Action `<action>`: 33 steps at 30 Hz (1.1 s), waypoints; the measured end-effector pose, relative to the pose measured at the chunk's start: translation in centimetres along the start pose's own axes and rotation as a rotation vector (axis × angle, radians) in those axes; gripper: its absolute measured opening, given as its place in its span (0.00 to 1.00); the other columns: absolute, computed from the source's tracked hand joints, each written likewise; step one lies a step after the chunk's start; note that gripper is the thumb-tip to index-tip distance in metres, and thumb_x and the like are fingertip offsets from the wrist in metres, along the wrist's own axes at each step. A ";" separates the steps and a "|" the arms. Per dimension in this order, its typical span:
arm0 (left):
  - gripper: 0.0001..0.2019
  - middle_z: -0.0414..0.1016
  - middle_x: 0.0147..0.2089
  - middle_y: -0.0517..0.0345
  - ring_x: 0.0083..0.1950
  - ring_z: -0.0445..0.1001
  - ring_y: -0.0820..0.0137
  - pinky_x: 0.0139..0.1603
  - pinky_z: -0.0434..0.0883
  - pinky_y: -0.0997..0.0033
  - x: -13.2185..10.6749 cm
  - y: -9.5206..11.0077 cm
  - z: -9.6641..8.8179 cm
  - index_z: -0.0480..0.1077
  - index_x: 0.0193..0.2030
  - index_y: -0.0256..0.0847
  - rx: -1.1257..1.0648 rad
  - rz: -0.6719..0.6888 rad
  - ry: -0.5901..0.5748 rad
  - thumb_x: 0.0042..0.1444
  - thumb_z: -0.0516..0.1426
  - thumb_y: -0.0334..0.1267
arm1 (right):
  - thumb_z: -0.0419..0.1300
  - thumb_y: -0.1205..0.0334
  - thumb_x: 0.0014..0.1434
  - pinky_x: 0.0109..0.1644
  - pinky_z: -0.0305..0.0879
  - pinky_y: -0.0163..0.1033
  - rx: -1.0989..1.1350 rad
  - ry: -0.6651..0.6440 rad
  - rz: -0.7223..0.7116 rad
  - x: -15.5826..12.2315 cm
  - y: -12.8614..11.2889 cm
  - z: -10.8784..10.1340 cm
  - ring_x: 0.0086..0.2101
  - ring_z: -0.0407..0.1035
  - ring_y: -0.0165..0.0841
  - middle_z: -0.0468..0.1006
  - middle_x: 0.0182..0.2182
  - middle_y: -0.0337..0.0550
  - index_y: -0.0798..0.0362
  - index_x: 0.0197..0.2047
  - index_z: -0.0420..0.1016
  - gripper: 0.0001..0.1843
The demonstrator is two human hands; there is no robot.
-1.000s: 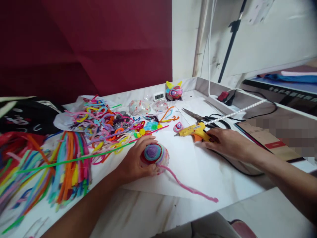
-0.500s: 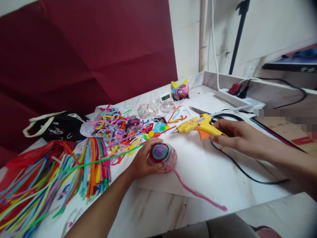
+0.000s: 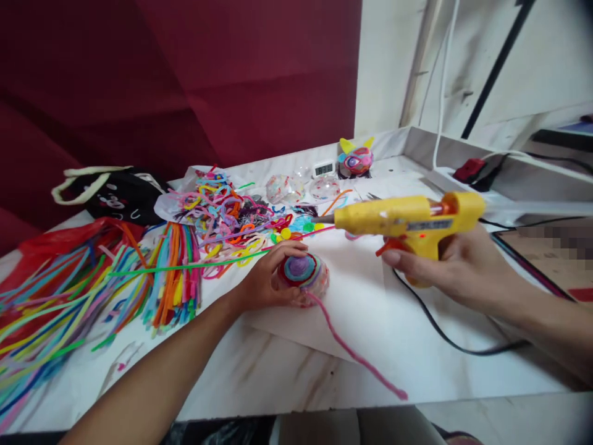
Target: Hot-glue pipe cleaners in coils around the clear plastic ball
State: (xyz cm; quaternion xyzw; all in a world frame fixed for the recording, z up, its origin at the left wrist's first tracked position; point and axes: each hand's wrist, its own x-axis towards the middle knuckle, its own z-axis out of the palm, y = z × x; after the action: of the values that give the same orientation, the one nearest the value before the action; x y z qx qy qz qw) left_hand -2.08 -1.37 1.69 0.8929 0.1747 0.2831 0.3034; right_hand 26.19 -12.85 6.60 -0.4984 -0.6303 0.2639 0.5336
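My left hand is closed around a clear plastic dome on the white paper. Coiled pipe cleaners in purple, blue and red cover its top. From the dome's near side a loose pink pipe cleaner trails across the paper toward the table's front edge. My right hand grips a yellow hot glue gun by its handle, held up off the table. A finger lies by the orange trigger. The nozzle points left, above and behind the dome, not touching it.
Pipe cleaners lie in bundles at left, beside a tangled pile and a black bag. Behind are clear domes, a small digital timer and a horned, one-eyed ball. A black cord curves at right.
The glue gun has come up off the table in my right hand, nearer to me and turned level. My left hand stays on the dome. The view has shifted a little.
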 end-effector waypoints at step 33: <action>0.29 0.69 0.60 0.45 0.61 0.70 0.54 0.62 0.68 0.53 -0.4 -0.8 1.1 0.65 0.57 0.44 -0.035 0.069 0.071 0.48 0.67 0.37 | 0.58 0.59 0.56 0.29 0.74 0.44 -0.511 -0.440 -0.155 -4.3 3.7 0.9 0.27 0.77 0.42 0.82 0.34 0.36 0.35 0.51 0.60 0.20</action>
State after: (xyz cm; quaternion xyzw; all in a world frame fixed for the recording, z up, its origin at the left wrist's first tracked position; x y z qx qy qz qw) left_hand -1.84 -1.50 0.28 0.8822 0.1494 0.3282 0.3028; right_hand 26.34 -15.25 1.32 -0.4975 -0.8121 0.1574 0.2611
